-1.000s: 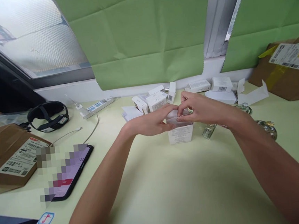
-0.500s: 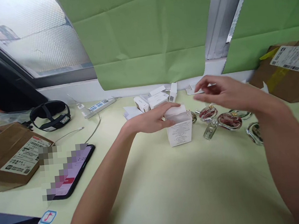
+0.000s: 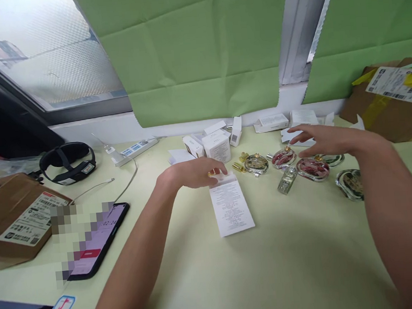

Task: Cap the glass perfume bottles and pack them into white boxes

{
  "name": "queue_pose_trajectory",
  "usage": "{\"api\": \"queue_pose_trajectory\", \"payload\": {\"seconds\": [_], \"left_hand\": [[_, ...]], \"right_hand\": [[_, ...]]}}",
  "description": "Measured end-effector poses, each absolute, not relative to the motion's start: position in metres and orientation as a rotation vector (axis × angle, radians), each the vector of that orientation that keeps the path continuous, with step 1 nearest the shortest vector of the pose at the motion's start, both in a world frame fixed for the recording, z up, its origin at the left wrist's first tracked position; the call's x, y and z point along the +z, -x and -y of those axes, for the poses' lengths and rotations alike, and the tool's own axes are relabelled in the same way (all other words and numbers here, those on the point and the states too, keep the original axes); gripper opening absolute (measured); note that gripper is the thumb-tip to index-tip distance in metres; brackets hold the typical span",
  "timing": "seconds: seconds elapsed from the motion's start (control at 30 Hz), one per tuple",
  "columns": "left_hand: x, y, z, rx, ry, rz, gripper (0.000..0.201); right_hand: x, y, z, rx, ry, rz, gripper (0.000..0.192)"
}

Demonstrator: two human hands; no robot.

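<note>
On the pale green bench (image 3: 273,264), a white box (image 3: 231,209) lies flat with its printed side up, and the left hand (image 3: 193,172) rests curled on its far end, fingertips pressing the top flap. Well apart from it, the right hand (image 3: 322,139) hovers open, fingers spread and holding nothing, above a cluster of round glass bottles (image 3: 313,168) just right of the box. More small white boxes (image 3: 216,143) sit behind, a phone (image 3: 98,241) lies to the left.
</note>
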State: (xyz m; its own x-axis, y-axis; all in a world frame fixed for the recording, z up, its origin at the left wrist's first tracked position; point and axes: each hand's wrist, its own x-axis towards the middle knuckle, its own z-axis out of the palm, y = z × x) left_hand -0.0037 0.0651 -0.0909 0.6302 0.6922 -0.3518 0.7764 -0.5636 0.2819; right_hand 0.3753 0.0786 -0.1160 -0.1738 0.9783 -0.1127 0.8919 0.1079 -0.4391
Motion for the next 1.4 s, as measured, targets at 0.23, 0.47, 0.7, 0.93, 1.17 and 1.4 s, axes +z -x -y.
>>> {"api": "queue_pose_trajectory", "payload": {"seconds": [0.23,0.47,0.7,0.93,1.17,1.4], "left_hand": [[-0.109,-0.027,-0.061,0.014,-2.649,-1.143,0.036],[-0.154,-0.049,-0.073,-0.039,-2.892,-1.064,0.037],[-0.156,-0.045,-0.071,-0.071,-2.91,-1.197,0.036],[-0.124,-0.053,-0.048,-0.189,-2.684,-1.011,0.043],[-0.129,-0.046,-0.05,-0.41,-2.515,-0.952,0.036],[-0.143,-0.051,-0.065,-0.024,-2.771,-1.103,0.037]], "right_hand": [[-0.129,-0.366,-0.088,0.818,1.833,2.212,0.076],[-0.139,-0.364,-0.096,0.754,1.854,2.229,0.068],[-0.145,-0.365,-0.103,0.748,1.838,2.242,0.065],[-0.13,-0.356,-0.091,0.729,1.787,2.187,0.056],[-0.086,-0.349,-0.064,0.538,1.809,1.958,0.065],[-0.056,-0.338,-0.039,0.334,1.755,1.834,0.08]]}}
